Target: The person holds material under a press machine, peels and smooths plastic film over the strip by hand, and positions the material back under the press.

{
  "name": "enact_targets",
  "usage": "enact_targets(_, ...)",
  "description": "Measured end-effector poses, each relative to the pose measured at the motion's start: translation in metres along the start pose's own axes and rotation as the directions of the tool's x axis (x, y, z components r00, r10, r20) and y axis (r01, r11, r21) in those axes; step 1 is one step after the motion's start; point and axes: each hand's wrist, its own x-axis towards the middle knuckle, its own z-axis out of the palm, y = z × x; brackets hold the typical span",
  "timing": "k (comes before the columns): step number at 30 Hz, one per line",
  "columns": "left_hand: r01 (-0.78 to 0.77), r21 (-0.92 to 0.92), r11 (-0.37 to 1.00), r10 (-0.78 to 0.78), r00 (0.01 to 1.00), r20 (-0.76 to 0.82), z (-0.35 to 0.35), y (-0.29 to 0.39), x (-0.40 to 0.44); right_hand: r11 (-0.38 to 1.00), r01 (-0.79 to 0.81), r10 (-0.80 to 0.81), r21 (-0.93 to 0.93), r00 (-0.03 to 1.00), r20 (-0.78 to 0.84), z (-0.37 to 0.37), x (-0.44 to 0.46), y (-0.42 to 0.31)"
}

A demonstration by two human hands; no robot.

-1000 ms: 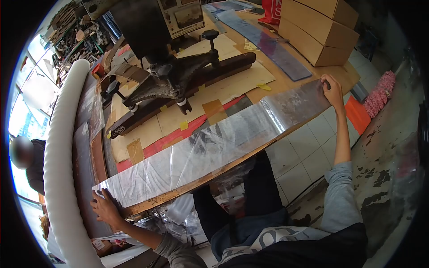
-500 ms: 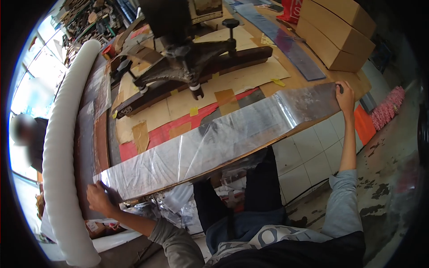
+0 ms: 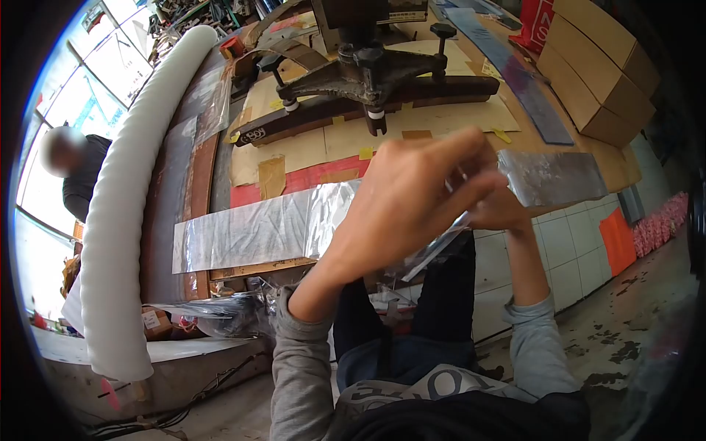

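Note:
A long strip of clear plastic film point(image 3: 243, 234) lies along the table's near edge, wrinkled and buckled upward near the middle. My left hand point(image 3: 408, 195) is over the strip's middle, its fingers bent inward and blurred; whatever they hold is hidden. Close behind it, my right hand point(image 3: 496, 208) has curled fingers, partly covered by the left. A loose edge of film slopes down just under the right hand, which appears to grip it. The film's right part point(image 3: 551, 178) lies flat on the table corner.
A dark metal clamp-like press point(image 3: 375, 81) stands on the table over paper and red sheets. Cardboard boxes point(image 3: 599, 77) are at the back right. A white foam roll point(image 3: 129, 213) stretches along the left side, with a person point(image 3: 87, 173) beyond it.
Both hands have left the strip's two ends and come together over its middle. The film there has become buckled and partly lifted. The view has shifted too.

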Motion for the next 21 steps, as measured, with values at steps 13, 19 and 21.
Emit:
enact_targets(13,0.363,-0.12,0.924,-0.382,0.881,-0.278,0.066,-0.006,-0.104,0.788,-0.593,0.504,-0.164,0.775,-0.381,0.019,-0.001,-0.007)
enact_targets(19,0.413,0.201,0.888,-0.394,0.91,-0.128,0.049,-0.012,-0.114,0.632,-0.663,0.584,-0.402,0.748,-0.315,0.029,-0.002,0.011)
enact_targets(21,0.406,0.185,0.895,-0.39,0.913,-0.12,0.046,-0.011,-0.116,0.647,-0.641,0.563,-0.414,0.767,-0.309,0.029,-0.004,0.01)
